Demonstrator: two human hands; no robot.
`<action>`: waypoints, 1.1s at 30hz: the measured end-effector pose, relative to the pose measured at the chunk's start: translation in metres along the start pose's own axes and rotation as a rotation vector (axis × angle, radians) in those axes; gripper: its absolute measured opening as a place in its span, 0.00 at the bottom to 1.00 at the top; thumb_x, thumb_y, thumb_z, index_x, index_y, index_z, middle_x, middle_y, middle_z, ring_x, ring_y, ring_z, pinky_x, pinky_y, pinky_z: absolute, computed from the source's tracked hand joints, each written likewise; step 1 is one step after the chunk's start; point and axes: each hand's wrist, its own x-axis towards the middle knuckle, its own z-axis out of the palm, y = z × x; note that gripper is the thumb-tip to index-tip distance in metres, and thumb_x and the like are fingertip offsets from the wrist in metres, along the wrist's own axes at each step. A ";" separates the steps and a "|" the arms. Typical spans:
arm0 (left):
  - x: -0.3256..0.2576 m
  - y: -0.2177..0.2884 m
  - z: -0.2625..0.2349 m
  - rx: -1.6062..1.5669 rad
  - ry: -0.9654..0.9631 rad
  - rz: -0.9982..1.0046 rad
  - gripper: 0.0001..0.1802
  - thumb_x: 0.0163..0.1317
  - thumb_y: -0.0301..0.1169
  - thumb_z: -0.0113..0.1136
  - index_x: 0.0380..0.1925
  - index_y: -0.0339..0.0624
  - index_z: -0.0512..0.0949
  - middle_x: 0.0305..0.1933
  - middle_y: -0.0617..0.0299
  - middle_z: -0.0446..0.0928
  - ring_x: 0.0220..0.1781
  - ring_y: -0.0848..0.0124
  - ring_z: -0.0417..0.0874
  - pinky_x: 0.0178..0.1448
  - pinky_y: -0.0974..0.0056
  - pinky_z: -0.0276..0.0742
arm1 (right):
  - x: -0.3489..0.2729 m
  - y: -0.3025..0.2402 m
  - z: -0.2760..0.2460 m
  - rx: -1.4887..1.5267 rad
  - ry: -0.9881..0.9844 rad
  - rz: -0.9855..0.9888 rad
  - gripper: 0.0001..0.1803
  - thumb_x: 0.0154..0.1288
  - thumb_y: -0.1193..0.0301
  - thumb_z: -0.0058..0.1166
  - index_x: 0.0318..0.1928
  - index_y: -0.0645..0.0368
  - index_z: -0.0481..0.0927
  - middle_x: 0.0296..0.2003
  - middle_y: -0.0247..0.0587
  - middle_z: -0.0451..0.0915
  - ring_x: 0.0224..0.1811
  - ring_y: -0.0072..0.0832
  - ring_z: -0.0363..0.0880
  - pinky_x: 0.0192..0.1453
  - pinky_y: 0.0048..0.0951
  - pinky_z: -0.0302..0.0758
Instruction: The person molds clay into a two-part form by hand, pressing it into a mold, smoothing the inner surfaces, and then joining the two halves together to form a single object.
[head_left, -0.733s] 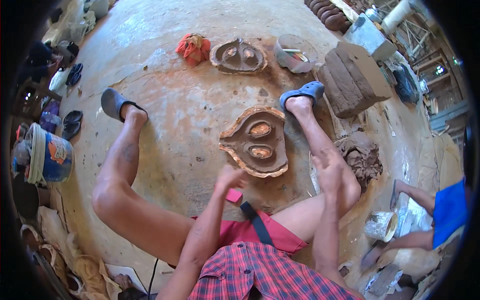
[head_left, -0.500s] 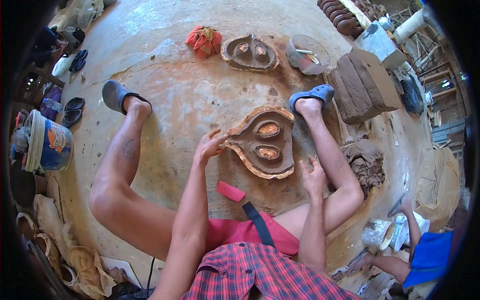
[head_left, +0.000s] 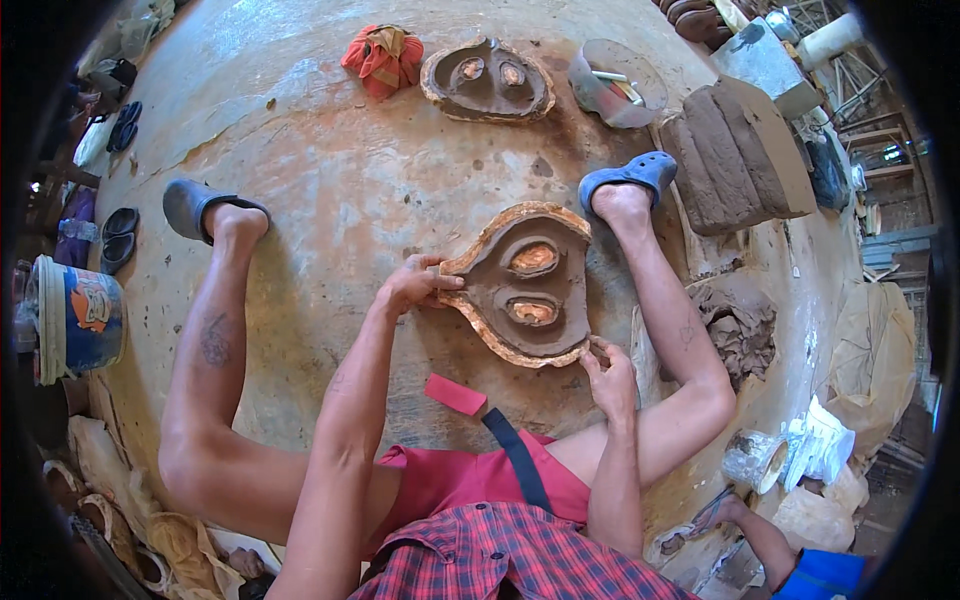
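A heart-shaped brown clay mould [head_left: 520,285] with two oval hollows lies flat on the floor between my legs. My left hand [head_left: 415,283] grips its pointed left edge, fingers on the rim. My right hand [head_left: 608,370] pinches the near right rim of the same mould. A red flat strip [head_left: 455,394] lies on the floor just below the mould, near my lap. Blue clogs are on my feet, the right clog [head_left: 630,177] just above the mould.
A second clay mould [head_left: 487,79], a red cloth [head_left: 383,57] and a grey bowl [head_left: 612,82] lie farther off. Clay blocks [head_left: 735,160] and a clay lump [head_left: 740,325] sit right. A blue bucket [head_left: 80,317] stands left. Another person's hand [head_left: 735,510] shows bottom right.
My left hand has moved out to the mould's left edge and taken hold. My right hand has come down onto the near right rim. The view has shifted slightly.
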 end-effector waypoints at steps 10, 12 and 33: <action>-0.013 -0.008 -0.001 -0.134 -0.029 -0.052 0.28 0.61 0.31 0.79 0.62 0.45 0.81 0.48 0.65 0.88 0.44 0.74 0.89 0.43 0.67 0.89 | 0.002 0.000 0.002 0.108 0.069 0.049 0.27 0.71 0.63 0.66 0.63 0.68 0.81 0.54 0.52 0.87 0.50 0.34 0.89 0.56 0.35 0.84; -0.016 -0.016 0.001 -0.185 -0.039 -0.043 0.27 0.62 0.31 0.78 0.61 0.45 0.81 0.47 0.65 0.88 0.43 0.74 0.90 0.42 0.67 0.89 | 0.004 0.012 0.004 0.089 0.079 0.041 0.30 0.72 0.62 0.66 0.66 0.68 0.78 0.53 0.53 0.88 0.49 0.34 0.90 0.55 0.36 0.83; -0.057 -0.061 0.046 -0.214 0.106 0.048 0.20 0.64 0.31 0.77 0.53 0.45 0.80 0.41 0.63 0.86 0.40 0.74 0.88 0.40 0.68 0.86 | 0.000 -0.021 0.018 -0.014 0.278 0.146 0.37 0.80 0.52 0.53 0.75 0.68 0.69 0.48 0.56 0.87 0.48 0.52 0.87 0.57 0.45 0.79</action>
